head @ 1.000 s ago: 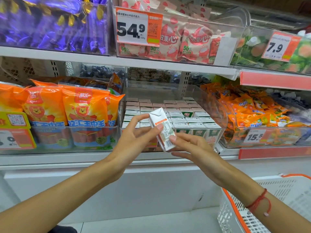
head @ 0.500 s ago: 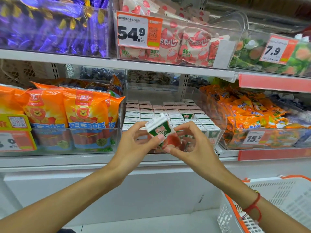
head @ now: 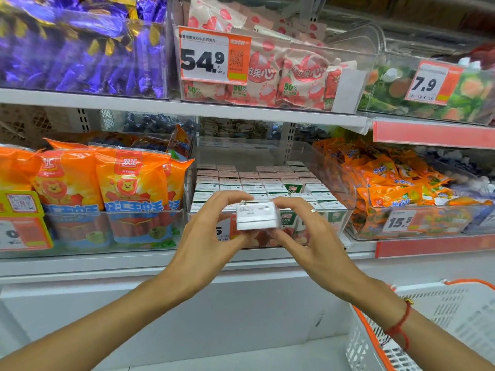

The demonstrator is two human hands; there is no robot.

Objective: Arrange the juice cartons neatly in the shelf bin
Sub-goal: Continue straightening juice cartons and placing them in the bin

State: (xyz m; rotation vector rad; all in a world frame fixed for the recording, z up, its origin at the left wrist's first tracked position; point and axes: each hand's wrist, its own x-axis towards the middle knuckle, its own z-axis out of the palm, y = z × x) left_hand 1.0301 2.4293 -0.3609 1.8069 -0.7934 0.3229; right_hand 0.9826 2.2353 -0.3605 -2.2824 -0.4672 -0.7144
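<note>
both hands, left [head: 211, 231] and right [head: 308, 234], pinching a white carton [head: 256, 216] before the bin [head: 267, 183] of "100%" cartons, price tags "54.9" [head: 214, 56], "7.9" [head: 428, 83], "15.5" [head: 399, 222]

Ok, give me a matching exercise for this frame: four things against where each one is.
Things:
1. carton
2. purple sweets
3. basket
4. lion packs

Places:
A. bottom right corner
B. between both hands
C. middle shelf, left bin
D. top shelf, left

Pairs: 1-B, 2-D, 3-A, 4-C
</note>
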